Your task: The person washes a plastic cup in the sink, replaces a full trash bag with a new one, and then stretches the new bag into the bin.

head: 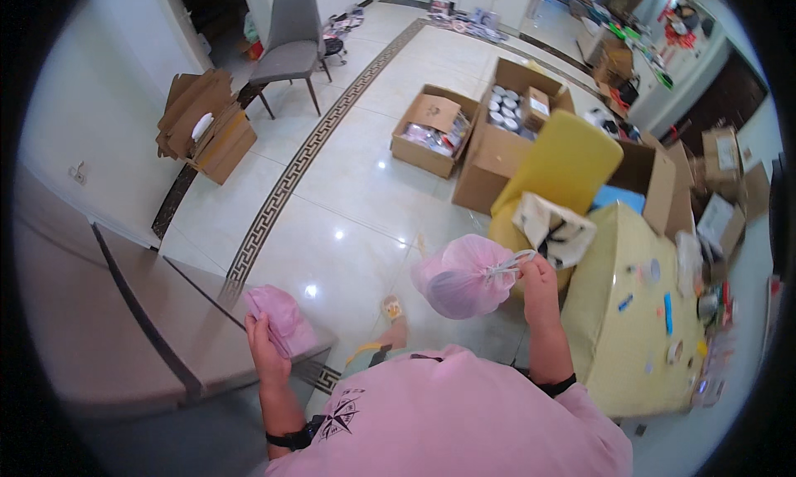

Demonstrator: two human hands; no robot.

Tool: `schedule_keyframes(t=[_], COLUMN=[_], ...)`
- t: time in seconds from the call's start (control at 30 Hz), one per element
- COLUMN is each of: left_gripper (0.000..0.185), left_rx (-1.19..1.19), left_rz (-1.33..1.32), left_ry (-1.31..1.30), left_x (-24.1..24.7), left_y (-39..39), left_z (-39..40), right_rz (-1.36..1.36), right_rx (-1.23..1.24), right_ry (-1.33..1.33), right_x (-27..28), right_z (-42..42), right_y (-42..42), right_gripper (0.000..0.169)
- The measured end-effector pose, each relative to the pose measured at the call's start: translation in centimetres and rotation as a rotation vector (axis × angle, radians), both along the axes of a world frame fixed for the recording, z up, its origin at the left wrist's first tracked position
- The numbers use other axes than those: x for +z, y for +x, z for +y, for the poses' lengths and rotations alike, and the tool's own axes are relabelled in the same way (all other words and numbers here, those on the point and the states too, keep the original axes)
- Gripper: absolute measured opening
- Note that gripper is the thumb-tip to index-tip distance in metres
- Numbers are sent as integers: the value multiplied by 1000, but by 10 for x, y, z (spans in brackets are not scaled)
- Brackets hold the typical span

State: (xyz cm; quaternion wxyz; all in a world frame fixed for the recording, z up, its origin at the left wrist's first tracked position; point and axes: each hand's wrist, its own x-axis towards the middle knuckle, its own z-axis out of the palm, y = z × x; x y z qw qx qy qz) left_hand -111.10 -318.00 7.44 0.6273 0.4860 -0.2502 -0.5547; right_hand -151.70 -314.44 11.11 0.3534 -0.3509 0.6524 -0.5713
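In my right hand are the white drawstrings of a filled pink plastic bag, which hangs over the tiled floor. Something dark and rounded shows through its thin side, but I cannot tell what it is. My left hand grips a folded pink bundle, either thin fabric or plastic film. This bundle is beside the corner of a grey-brown surface on the left.
A yellow chair bearing a cream tote bag stands ahead right, beside a cloth-covered table with small items. Beyond are open cardboard boxes, one holding several cans. Flattened cardboard and a grey chair stand left.
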Motion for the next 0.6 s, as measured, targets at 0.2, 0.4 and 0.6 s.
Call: schedule_keyframes(t=[0.2,0.4,0.6], left_gripper=[23,25,37], left_rx=[-2,-41,80], left_rz=[-38,39,188], left_ry=[5,28,3], left_x=[26,30,31], left_y=[-28,-42,-41], left_z=[-162,-324,-465], right_rz=[-60,-162,-190], right_rx=[-98,-5,-3], right_ry=[-23,-59,-210], right_x=[34,15,0], right_z=[-168,-339,-538], right_y=[-12,-46,-74], right_gripper=[17,15,14])
